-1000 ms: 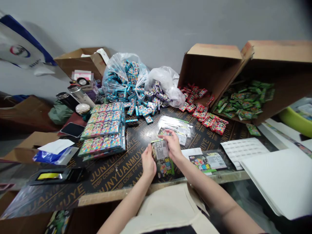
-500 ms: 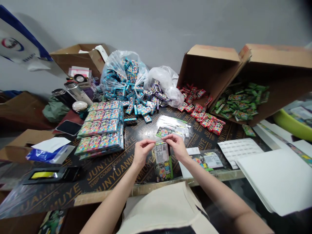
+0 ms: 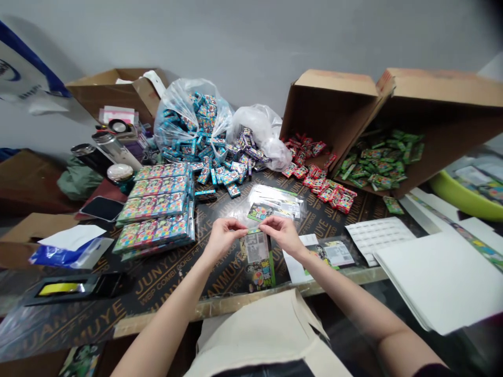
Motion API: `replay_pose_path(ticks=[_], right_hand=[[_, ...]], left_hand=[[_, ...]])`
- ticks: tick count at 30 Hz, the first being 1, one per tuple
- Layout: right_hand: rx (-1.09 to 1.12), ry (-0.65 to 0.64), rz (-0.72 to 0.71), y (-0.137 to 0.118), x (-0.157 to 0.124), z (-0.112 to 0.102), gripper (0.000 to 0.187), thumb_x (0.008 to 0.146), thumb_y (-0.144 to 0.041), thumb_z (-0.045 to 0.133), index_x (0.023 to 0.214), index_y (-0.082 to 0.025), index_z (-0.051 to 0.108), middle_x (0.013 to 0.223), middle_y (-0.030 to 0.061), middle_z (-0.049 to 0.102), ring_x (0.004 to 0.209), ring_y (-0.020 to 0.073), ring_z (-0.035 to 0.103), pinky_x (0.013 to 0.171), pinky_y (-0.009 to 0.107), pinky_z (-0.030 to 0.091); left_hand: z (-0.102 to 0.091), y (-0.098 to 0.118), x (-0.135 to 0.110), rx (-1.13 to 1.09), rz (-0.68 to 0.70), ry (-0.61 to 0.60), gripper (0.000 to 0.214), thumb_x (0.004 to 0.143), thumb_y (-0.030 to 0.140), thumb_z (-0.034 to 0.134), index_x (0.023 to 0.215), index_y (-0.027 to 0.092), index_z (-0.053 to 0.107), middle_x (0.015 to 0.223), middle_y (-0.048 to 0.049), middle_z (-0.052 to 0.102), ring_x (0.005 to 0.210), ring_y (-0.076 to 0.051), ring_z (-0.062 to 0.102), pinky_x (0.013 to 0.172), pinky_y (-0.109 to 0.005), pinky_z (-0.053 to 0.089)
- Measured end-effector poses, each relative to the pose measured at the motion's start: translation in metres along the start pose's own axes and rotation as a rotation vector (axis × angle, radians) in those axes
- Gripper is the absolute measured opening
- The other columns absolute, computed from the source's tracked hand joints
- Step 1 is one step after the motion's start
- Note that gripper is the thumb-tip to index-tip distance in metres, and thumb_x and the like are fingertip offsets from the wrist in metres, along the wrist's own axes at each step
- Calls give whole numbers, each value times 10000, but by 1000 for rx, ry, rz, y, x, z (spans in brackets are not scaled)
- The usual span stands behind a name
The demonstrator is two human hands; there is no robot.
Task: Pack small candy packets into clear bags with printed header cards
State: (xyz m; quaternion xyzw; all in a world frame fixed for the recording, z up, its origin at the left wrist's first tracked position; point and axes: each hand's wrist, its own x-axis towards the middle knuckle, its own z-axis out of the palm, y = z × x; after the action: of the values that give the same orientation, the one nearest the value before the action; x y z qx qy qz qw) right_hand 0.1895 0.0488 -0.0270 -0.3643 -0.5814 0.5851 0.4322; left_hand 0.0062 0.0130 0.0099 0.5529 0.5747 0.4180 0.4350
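A flat printed clear plastic bag [image 3: 260,264] lies upright before me on the dark printed board, its colourful green and black artwork toward me. At its top edge, my left hand [image 3: 223,240] pinches the left part between thumb and forefinger. My right hand [image 3: 284,236] pinches the same edge a little to the right, the fingertips of both hands close together. Just beyond them lies a pile of similar printed bags [image 3: 257,211]. Beside my right forearm another printed bag [image 3: 338,253] rests partly on a white sheet [image 3: 294,268].
Stacks of filled colourful packs [image 3: 153,230] stand at left. Small blue boxes [image 3: 230,175] spill from a clear bag. Red packets [image 3: 340,198] and green packets [image 3: 387,157] lie at tipped cartons [image 3: 334,102]. A tape dispenser [image 3: 74,289] sits front left, white sheets [image 3: 440,277] at right.
The view has turned slightly right, so the scene sits further left. Both hands keep their pinch on the bag's top edge, with hardly any other visible movement.
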Motion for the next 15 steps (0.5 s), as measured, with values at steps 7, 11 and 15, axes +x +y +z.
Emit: replay_pose_path(ticks=[7, 11, 15], right_hand=[[-60, -70, -19, -10, -3, -6, 179, 721, -337, 633, 726, -157, 632, 677, 8, 621, 624, 119, 554, 624, 248, 443], [-32, -54, 10, -12, -5, -7, 184, 711, -350, 640, 722, -166, 636, 686, 8, 629, 632, 125, 564, 645, 261, 448], [-53, -46, 5, -14, -7, -8, 187, 717, -354, 633, 735, -169, 644, 687, 10, 636, 634, 132, 572, 648, 267, 453]], left_hand=[[-4, 1, -6, 226, 206, -79, 136, 704, 263, 619, 696, 143, 682, 699, -54, 651, 670, -157, 579, 601, -244, 437], [-2, 2, -3, 106, 104, -90, 162, 676, 298, 653, 666, 138, 677, 640, -49, 645, 602, -148, 569, 560, -237, 434], [-1, 6, 0, 63, 42, -104, 149, 659, 284, 661, 639, 137, 675, 595, -41, 643, 556, -143, 560, 543, -235, 433]])
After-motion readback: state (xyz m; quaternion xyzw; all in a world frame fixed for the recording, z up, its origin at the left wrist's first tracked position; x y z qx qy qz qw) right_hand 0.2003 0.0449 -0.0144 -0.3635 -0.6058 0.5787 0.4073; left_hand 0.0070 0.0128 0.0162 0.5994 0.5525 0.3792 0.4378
